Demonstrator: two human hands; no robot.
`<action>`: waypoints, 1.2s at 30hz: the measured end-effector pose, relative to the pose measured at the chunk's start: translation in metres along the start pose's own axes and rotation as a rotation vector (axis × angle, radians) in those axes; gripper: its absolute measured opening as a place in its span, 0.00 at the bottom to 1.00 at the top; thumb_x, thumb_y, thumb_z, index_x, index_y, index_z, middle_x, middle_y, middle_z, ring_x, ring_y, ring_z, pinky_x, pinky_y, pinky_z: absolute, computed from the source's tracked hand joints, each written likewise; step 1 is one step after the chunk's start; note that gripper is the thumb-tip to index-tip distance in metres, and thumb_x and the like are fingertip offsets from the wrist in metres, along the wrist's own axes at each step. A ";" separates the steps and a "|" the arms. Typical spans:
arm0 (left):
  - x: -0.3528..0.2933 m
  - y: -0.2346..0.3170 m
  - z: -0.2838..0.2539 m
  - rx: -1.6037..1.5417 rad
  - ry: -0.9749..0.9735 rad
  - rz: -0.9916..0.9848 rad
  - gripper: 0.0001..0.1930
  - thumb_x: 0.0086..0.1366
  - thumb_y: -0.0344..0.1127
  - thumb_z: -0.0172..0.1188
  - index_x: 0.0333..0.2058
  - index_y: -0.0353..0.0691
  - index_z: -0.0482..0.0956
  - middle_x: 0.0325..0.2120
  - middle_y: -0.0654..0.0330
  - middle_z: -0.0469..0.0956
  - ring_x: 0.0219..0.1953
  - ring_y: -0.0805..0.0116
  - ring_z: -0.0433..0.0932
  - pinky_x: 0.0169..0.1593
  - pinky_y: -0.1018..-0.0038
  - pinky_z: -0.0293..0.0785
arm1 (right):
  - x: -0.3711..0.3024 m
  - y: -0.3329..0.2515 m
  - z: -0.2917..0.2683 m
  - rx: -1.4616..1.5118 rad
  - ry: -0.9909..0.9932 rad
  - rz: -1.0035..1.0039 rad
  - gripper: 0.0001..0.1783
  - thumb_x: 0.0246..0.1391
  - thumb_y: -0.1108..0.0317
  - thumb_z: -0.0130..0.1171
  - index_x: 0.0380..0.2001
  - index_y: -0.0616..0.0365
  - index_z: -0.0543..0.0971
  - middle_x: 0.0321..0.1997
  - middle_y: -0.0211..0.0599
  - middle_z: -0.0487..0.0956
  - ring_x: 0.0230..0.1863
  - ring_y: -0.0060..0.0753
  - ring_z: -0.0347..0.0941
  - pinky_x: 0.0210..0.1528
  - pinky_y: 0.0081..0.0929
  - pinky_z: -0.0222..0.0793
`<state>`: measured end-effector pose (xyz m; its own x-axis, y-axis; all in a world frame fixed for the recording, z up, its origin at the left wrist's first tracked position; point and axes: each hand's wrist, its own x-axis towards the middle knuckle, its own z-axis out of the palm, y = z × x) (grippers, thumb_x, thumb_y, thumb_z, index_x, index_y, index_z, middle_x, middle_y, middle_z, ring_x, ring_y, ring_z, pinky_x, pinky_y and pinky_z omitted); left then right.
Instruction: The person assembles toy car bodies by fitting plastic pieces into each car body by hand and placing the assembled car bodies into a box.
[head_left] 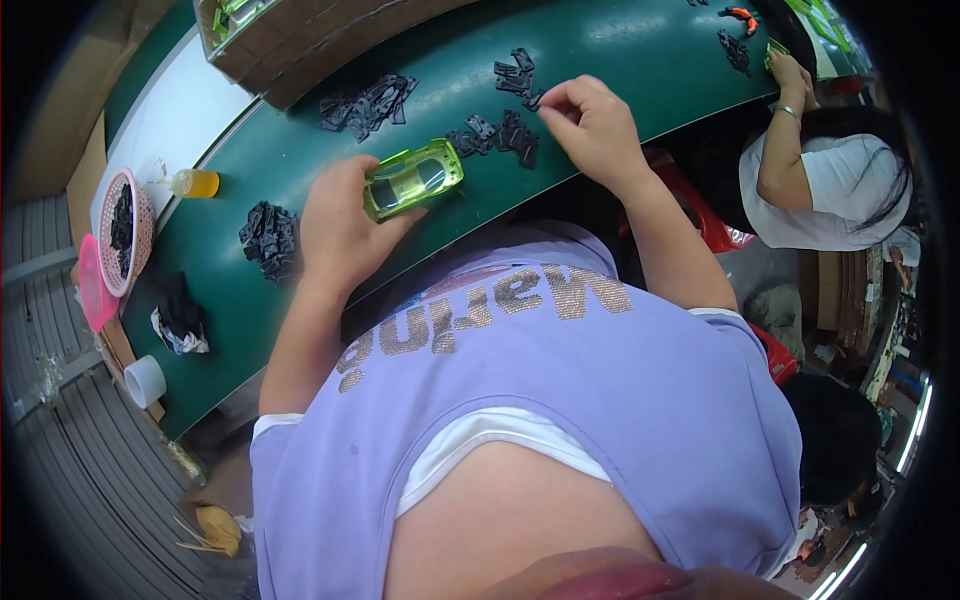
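My left hand (pixel 345 215) grips a bright green toy car body (pixel 415 180) by its left end, fingers on the far side and thumb on the near side. The shell lies tilted above the green table, its dark windows showing. My right hand (pixel 595 130) is closed in a pinch, its fingertips at the edge of a small pile of black plastic parts (pixel 515 75). Whether a part sits between those fingertips is hard to make out. More black parts (pixel 515 137) lie between the car body and my right hand.
Further black parts (pixel 370 104) and a dark heap (pixel 268 240) lie on the green table (pixel 240 340). At the left are a pink basket (pixel 112 235), a yellow bottle (pixel 195 184), a cloth (pixel 180 318) and a white cup (pixel 145 381). A cardboard box (pixel 300 50) stands behind; a co-worker (pixel 820 185) sits right.
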<state>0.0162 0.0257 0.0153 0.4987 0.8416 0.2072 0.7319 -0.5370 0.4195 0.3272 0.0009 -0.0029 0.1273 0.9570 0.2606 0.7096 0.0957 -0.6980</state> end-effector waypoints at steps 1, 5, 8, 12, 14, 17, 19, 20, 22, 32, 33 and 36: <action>0.001 0.000 0.000 -0.004 -0.001 0.020 0.31 0.45 0.41 0.77 0.47 0.38 0.74 0.41 0.53 0.77 0.46 0.51 0.76 0.49 0.61 0.73 | -0.004 -0.003 -0.003 0.065 -0.064 0.008 0.14 0.47 0.65 0.69 0.37 0.59 0.82 0.36 0.40 0.78 0.27 0.34 0.76 0.34 0.29 0.74; -0.003 -0.005 0.003 -0.014 0.010 -0.011 0.30 0.48 0.44 0.75 0.48 0.38 0.75 0.43 0.47 0.77 0.47 0.45 0.75 0.50 0.57 0.71 | -0.022 -0.021 0.005 -0.131 -0.076 -0.173 0.20 0.40 0.60 0.74 0.35 0.58 0.81 0.37 0.42 0.77 0.38 0.42 0.76 0.42 0.35 0.74; 0.001 -0.006 0.006 -0.001 -0.016 -0.057 0.32 0.46 0.44 0.77 0.48 0.36 0.75 0.42 0.47 0.77 0.46 0.43 0.75 0.51 0.56 0.71 | -0.024 -0.016 0.013 -0.162 -0.025 -0.230 0.19 0.38 0.56 0.71 0.26 0.58 0.77 0.34 0.46 0.75 0.40 0.51 0.73 0.43 0.45 0.71; -0.001 -0.011 0.008 -0.038 0.087 0.061 0.33 0.43 0.40 0.78 0.46 0.34 0.73 0.40 0.48 0.75 0.46 0.44 0.73 0.51 0.57 0.69 | -0.028 -0.019 0.021 -0.173 -0.027 -0.188 0.19 0.42 0.58 0.71 0.29 0.61 0.77 0.36 0.47 0.75 0.40 0.52 0.74 0.44 0.44 0.72; -0.004 -0.009 0.011 -0.045 0.067 0.054 0.34 0.43 0.40 0.78 0.47 0.34 0.72 0.41 0.49 0.75 0.46 0.45 0.73 0.51 0.58 0.69 | -0.037 -0.021 0.016 -0.196 -0.063 -0.157 0.17 0.46 0.61 0.69 0.35 0.61 0.79 0.36 0.45 0.74 0.40 0.51 0.73 0.43 0.44 0.70; -0.007 -0.010 0.010 -0.055 0.067 0.052 0.34 0.43 0.40 0.78 0.47 0.34 0.72 0.41 0.49 0.75 0.47 0.46 0.73 0.51 0.58 0.69 | -0.038 -0.021 0.018 -0.217 -0.072 -0.149 0.17 0.48 0.61 0.68 0.37 0.61 0.79 0.36 0.45 0.75 0.40 0.50 0.74 0.44 0.43 0.71; -0.008 -0.015 0.011 -0.056 0.076 0.070 0.35 0.43 0.40 0.79 0.48 0.34 0.72 0.42 0.50 0.75 0.48 0.47 0.72 0.52 0.59 0.69 | -0.039 -0.022 0.016 -0.253 -0.068 -0.151 0.15 0.50 0.62 0.66 0.37 0.62 0.80 0.36 0.45 0.76 0.39 0.50 0.75 0.44 0.42 0.71; -0.009 -0.015 0.010 -0.064 0.075 0.076 0.35 0.43 0.40 0.79 0.49 0.33 0.72 0.43 0.50 0.75 0.48 0.47 0.72 0.52 0.59 0.69 | -0.040 -0.022 0.016 -0.259 -0.065 -0.151 0.14 0.51 0.62 0.65 0.36 0.62 0.80 0.35 0.45 0.76 0.39 0.50 0.75 0.44 0.42 0.71; -0.011 -0.018 0.009 -0.076 0.079 0.081 0.36 0.43 0.41 0.79 0.49 0.33 0.72 0.43 0.50 0.75 0.48 0.47 0.72 0.52 0.59 0.69 | -0.041 -0.022 0.016 -0.271 -0.063 -0.154 0.13 0.52 0.63 0.64 0.35 0.62 0.80 0.35 0.45 0.76 0.39 0.50 0.75 0.43 0.42 0.71; -0.009 -0.029 0.013 -0.152 0.116 0.082 0.27 0.55 0.41 0.72 0.48 0.32 0.74 0.42 0.50 0.76 0.46 0.52 0.75 0.51 0.62 0.71 | -0.044 -0.017 0.023 -0.316 0.105 -0.214 0.10 0.51 0.65 0.61 0.21 0.59 0.79 0.27 0.44 0.76 0.33 0.48 0.76 0.39 0.41 0.73; -0.010 -0.030 0.014 -0.144 0.120 0.092 0.26 0.56 0.42 0.71 0.48 0.31 0.74 0.43 0.50 0.76 0.46 0.52 0.75 0.51 0.62 0.71 | -0.044 -0.017 0.022 -0.318 0.110 -0.206 0.10 0.51 0.65 0.60 0.21 0.59 0.79 0.27 0.44 0.76 0.33 0.47 0.76 0.39 0.41 0.73; -0.009 -0.029 0.013 -0.157 0.112 0.084 0.26 0.57 0.41 0.70 0.48 0.31 0.74 0.43 0.49 0.76 0.45 0.52 0.75 0.51 0.62 0.71 | -0.044 -0.018 0.017 -0.309 0.048 -0.140 0.08 0.54 0.66 0.60 0.30 0.60 0.82 0.30 0.43 0.76 0.35 0.48 0.76 0.40 0.41 0.72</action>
<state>-0.0036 0.0332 -0.0101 0.4943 0.7999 0.3403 0.6042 -0.5976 0.5271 0.2974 -0.0382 -0.0133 0.0410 0.9258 0.3757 0.8981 0.1306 -0.4198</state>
